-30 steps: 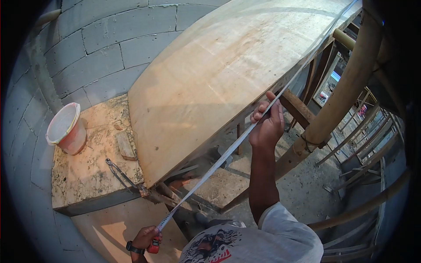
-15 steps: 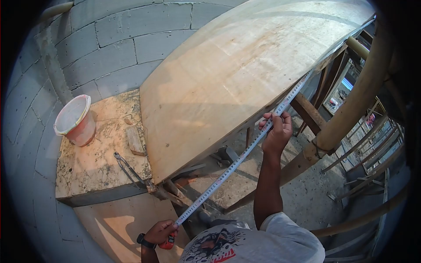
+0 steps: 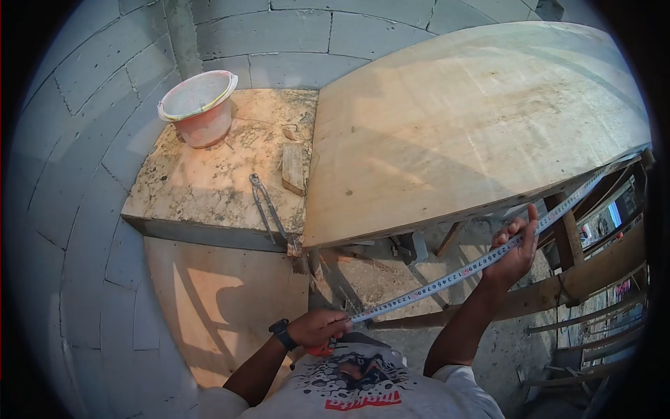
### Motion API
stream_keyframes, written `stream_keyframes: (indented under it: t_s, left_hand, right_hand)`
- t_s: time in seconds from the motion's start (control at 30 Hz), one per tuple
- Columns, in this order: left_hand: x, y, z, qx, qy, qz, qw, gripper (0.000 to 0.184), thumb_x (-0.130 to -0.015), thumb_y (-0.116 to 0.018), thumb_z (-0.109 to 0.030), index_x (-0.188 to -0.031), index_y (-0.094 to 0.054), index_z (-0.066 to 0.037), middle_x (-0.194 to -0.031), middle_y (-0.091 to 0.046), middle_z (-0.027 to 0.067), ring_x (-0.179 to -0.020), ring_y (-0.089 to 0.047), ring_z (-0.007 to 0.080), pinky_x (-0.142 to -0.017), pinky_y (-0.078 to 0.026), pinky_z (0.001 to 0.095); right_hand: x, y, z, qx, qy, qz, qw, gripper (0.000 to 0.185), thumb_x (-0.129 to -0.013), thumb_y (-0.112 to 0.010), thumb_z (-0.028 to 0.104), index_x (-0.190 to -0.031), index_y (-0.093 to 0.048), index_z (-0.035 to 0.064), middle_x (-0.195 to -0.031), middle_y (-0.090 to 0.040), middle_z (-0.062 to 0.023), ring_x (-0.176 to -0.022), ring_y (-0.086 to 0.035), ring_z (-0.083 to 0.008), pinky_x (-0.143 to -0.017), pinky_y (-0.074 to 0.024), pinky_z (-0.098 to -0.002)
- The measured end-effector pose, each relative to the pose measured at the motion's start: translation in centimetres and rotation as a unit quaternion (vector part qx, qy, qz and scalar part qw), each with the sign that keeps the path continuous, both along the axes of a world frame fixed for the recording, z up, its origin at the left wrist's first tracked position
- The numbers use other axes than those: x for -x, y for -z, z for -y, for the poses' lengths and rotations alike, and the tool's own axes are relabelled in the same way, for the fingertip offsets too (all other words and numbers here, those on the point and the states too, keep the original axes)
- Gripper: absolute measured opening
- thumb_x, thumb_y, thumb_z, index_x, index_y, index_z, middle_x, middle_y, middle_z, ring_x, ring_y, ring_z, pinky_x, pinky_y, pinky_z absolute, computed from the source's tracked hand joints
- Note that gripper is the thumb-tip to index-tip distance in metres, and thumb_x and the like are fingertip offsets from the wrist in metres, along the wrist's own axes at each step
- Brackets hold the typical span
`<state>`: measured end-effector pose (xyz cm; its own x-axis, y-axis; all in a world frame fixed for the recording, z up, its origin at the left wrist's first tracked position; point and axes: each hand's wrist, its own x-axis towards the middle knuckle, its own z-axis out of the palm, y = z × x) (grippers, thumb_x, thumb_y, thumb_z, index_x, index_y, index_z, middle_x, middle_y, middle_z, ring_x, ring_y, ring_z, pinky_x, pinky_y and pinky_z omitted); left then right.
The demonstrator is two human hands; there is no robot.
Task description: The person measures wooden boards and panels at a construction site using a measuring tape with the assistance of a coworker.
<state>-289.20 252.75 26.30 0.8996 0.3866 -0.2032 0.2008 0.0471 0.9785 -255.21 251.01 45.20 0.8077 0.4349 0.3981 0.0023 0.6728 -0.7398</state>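
Note:
My left hand (image 3: pixel 319 329), with a dark watch on its wrist, is closed round a red tape measure (image 3: pixel 322 348) near my chest. From it a white blade (image 3: pixel 433 287) runs up to the right, below the front edge of a large plywood panel (image 3: pixel 447 140). My right hand (image 3: pixel 515 250) is closed on the blade farther along, close under the panel's edge. The blade's far end is too small to make out beside the panel's right edge.
A pinkish bucket (image 3: pixel 202 126), a wood block (image 3: pixel 293 168) and metal pincers (image 3: pixel 268 204) lie on a stained ledge (image 3: pixel 202 174) at left. Grey block walls (image 3: pixel 293 31) stand behind. Bamboo poles (image 3: pixel 593 276) are at right, over a concrete floor (image 3: pixel 412 342).
My view has turned, so the panel and ledge lie farther right. The blade has turned its numbered face up and lies less steeply. My left hand still holds the tape measure.

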Motion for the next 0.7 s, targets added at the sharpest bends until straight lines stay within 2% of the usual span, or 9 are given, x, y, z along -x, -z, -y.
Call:
stream_keyframes:
  t_s: [0.13,0.27,0.37,0.47,0.6,0.7]
  left_hand:
    - [-0.7,1.1,0.5,-0.006,-0.006,0.032,0.999,0.031,-0.104,-0.049,-0.029,-0.098,-0.064,-0.003,-0.079,-0.063,0.0018,-0.075,-0.06,0.0088,-0.07,-0.049,0.0273]
    - [-0.8,0.8,0.6,-0.003,0.011,0.017,1.0,0.032,-0.105,-0.048,-0.03,-0.099,-0.064,-0.003,-0.08,-0.062,0.0016,-0.076,-0.06,0.0088,-0.071,-0.049,0.027]
    - [-1.4,0.7,0.9,0.02,0.01,0.031,0.999,0.033,-0.105,-0.048,-0.032,-0.1,-0.064,-0.003,-0.08,-0.062,0.0015,-0.076,-0.059,0.0086,-0.072,-0.048,0.0268]
    - [-2.3,1.1,1.0,0.032,0.011,0.033,0.999,0.035,-0.105,-0.048,-0.034,-0.101,-0.064,-0.003,-0.08,-0.061,0.0014,-0.076,-0.058,0.0085,-0.072,-0.048,0.0267]
    - [-2.5,0.2,0.8,0.023,0.032,0.011,0.999,0.037,-0.105,-0.046,-0.036,-0.102,-0.063,-0.002,-0.08,-0.06,0.0012,-0.076,-0.057,0.0086,-0.072,-0.048,0.0269]
    - [-1.9,0.9,0.5,0.015,0.032,0.011,0.999,0.038,-0.105,-0.046,-0.036,-0.102,-0.063,-0.002,-0.078,-0.06,0.0007,-0.075,-0.057,0.0085,-0.071,-0.048,0.0272]
  right_hand:
    - [-0.4,-0.1,0.3,-0.008,-0.013,-0.007,1.0,0.039,-0.106,-0.044,0.028,-0.137,-0.047,0.0041,-0.077,-0.051,-0.0009,-0.052,-0.047,-0.0052,-0.044,-0.0401,-0.0179]
    - [-1.2,-0.5,0.6,-0.02,-0.029,-0.022,0.999,0.038,-0.107,-0.043,0.028,-0.136,-0.047,0.0037,-0.078,-0.05,-0.0007,-0.055,-0.046,-0.0048,-0.046,-0.0384,-0.0178]
    - [-0.5,-2.0,1.2,0.02,0.035,0.057,0.998,0.038,-0.106,-0.044,0.027,-0.136,-0.047,0.0032,-0.076,-0.05,-0.0011,-0.052,-0.045,-0.0064,-0.044,-0.04,-0.0181]
    - [0.5,-1.8,0.9,-0.033,-0.029,0.105,0.993,0.038,-0.106,-0.044,0.025,-0.136,-0.046,0.0018,-0.076,-0.05,-0.0018,-0.053,-0.046,-0.007,-0.045,-0.0404,-0.0181]
    - [-0.3,-0.2,-0.7,0.078,0.051,-0.011,0.996,0.04,-0.105,-0.045,0.023,-0.14,-0.042,0.0021,-0.08,-0.057,-0.004,-0.058,-0.053,-0.0096,-0.051,-0.0456,-0.0235]
    - [-1.5,1.4,-0.4,0.044,-0.007,0.014,0.999,0.043,-0.106,-0.044,0.027,-0.142,-0.041,0.0024,-0.082,-0.058,-0.0041,-0.061,-0.055,-0.0102,-0.054,-0.0463,-0.0248]
